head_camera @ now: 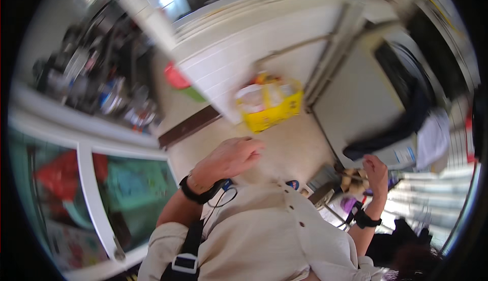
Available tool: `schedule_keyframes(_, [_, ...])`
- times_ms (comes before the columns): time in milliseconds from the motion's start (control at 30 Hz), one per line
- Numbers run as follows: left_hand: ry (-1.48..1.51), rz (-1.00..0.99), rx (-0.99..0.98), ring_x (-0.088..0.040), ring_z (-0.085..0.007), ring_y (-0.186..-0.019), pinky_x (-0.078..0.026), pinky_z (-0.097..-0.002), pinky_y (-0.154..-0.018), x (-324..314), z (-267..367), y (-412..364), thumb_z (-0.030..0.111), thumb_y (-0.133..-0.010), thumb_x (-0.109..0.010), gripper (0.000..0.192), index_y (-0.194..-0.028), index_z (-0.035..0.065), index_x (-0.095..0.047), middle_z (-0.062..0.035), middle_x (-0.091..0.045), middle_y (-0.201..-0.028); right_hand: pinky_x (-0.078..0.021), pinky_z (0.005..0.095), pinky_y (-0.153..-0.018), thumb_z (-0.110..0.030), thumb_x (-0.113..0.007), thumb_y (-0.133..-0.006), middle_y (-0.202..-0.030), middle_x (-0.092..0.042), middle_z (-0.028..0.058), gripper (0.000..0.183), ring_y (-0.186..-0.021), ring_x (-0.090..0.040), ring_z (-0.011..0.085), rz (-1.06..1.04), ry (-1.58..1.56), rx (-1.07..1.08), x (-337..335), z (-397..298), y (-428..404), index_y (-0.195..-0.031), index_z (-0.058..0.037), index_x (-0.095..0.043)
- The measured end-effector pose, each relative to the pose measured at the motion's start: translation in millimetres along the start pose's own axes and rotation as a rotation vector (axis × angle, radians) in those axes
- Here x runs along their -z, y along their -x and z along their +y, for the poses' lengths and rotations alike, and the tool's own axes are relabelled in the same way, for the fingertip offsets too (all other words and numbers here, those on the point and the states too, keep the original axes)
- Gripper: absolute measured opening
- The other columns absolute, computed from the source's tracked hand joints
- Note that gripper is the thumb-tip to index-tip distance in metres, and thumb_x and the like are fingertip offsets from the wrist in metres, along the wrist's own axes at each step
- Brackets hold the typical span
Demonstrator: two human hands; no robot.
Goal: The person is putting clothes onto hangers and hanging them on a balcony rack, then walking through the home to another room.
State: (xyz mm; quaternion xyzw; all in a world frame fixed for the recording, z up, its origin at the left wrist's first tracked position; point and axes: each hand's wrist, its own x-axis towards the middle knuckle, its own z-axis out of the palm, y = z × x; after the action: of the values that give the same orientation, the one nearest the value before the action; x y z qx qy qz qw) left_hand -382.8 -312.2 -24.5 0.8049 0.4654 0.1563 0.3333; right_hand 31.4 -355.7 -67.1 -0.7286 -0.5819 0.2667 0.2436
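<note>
My left hand point(230, 157) is held over the floor in front of my body, fingers loosely curled together, with no object visible in it. Off to the right is my right hand point(376, 171), its fingers bent inward. Beside it hangs the end of a dark cloth point(392, 132), perhaps a sleeve; whether the hand touches it cannot be made out. That cloth trails from a pale appliance point(343, 102) with a rounded dark opening, seemingly a washing machine. A light grey cloth point(432, 140) hangs next to it. Both wrists wear black straps.
A yellow bag point(272, 109), filled with blurred items, stands on the floor point(293, 147) against the white tiled wall point(217, 67). Left of me is a white-framed glass door point(85, 174). Cluttered bottles and containers point(114, 94) lie beyond a dark brown sill point(190, 126). Cardboard boxes point(350, 180) sit near my right hand.
</note>
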Motion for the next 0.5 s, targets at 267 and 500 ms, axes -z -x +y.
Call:
schedule_keyframes(267, [0.017, 0.253, 0.212, -0.058, -0.0292, -0.074, -0.046, -0.0364, -0.065, 56.6, -94.2, 174.8, 0.012, -0.081, -0.056, 0.022, -0.101, 0.0053, -0.057, -0.0100, -0.060, -0.080, -0.0489, 0.0320, -0.071, -0.014, -0.060, -0.078, -0.082, -0.065, 0.0164, 0.023, -0.076, -0.064, 0.0260, -0.352, 0.107, 0.171, -167.3, -83.9, -27.3, -0.098, -0.0022, -0.063])
schedule_keyframes(500, [0.091, 0.418, 0.435, -0.058, -0.0269, -0.070, -0.046, -0.0338, -0.062, 118.3, -158.3, 293.7, 0.012, -0.081, -0.057, 0.024, -0.104, 0.0062, -0.058, -0.0094, -0.059, -0.082, -0.0488, 0.0370, -0.071, -0.018, -0.063, -0.080, -0.087, -0.064, 0.0167, 0.023, -0.081, -0.062, 0.0312, -0.710, 0.145, 0.667, -355.3, -276.4, -16.2, -0.099, -0.0054, -0.062])
